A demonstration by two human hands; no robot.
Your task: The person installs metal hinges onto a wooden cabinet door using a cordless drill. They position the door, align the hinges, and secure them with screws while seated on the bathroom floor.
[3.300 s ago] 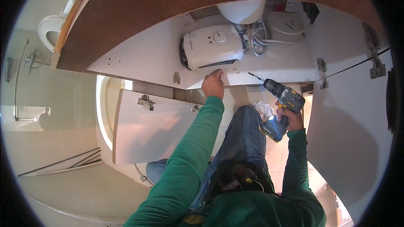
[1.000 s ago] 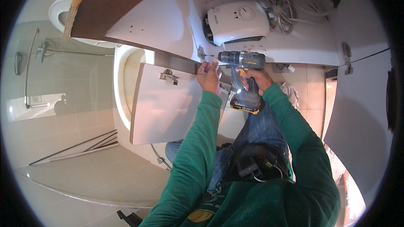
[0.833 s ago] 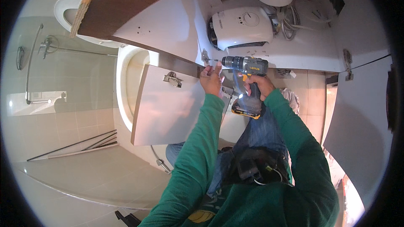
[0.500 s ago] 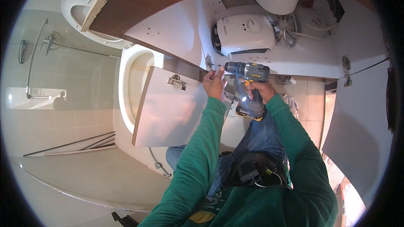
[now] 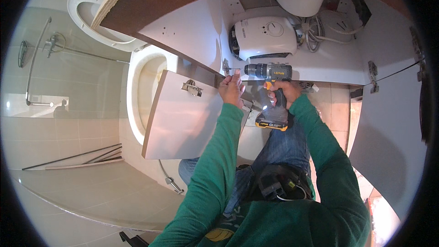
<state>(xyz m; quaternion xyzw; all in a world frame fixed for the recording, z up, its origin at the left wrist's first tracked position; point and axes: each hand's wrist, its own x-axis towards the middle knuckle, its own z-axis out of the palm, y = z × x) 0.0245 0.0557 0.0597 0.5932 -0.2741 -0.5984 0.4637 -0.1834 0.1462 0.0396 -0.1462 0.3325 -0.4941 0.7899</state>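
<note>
The drill [image 5: 275, 72] is on the person's side of the heater [image 5: 265, 36], its handle [image 5: 280, 102] held in the right grip [image 5: 284, 92]. It should be heavy and stiff, best taken there. Near the heater's left end, the left grip [image 5: 232, 90] is narrow by the bit [image 5: 240, 69]; whether it pinches something, I cannot tell. The hinge [image 5: 226, 67] looks metal, the heater smooth, rounded.

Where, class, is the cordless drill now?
In the head view, the cordless drill is right of centre, gripped in the right hand, below the white water heater.
</note>
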